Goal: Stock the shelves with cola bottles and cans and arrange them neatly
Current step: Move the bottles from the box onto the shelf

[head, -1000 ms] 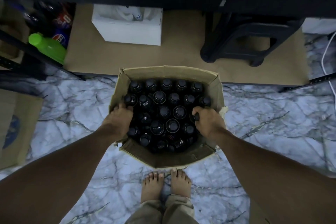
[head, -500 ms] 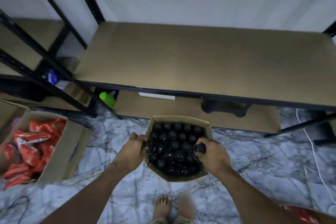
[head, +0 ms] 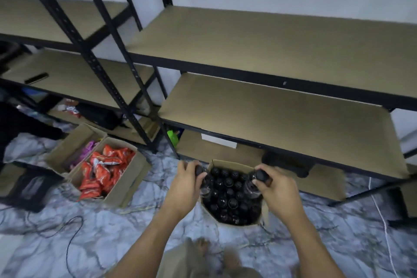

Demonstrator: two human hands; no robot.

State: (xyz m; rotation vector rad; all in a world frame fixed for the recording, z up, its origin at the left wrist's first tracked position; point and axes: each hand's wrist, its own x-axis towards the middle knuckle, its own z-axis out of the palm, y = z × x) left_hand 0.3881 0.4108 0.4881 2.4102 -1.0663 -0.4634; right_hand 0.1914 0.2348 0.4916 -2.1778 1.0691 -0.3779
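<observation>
Cola bottles held above the carton (head: 225,162) at 6 o'clock
Left hand (head: 187,184) clamps left bottle (head: 205,185), right hand (head: 276,189) clamps right bottle (head: 251,187), both near the caps; full, likely heavy and slick, so grip the neck.

arms fwd, L hand (head: 187,184) grips bottle (head: 199,170), R hand (head: 278,188) grips 2nd bottle (head: 261,175)

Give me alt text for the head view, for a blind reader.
The left hand holds one cola bottle, the right hand a second bottle, over a cardboard box of bottles on the floor, before brown shelves.
</observation>
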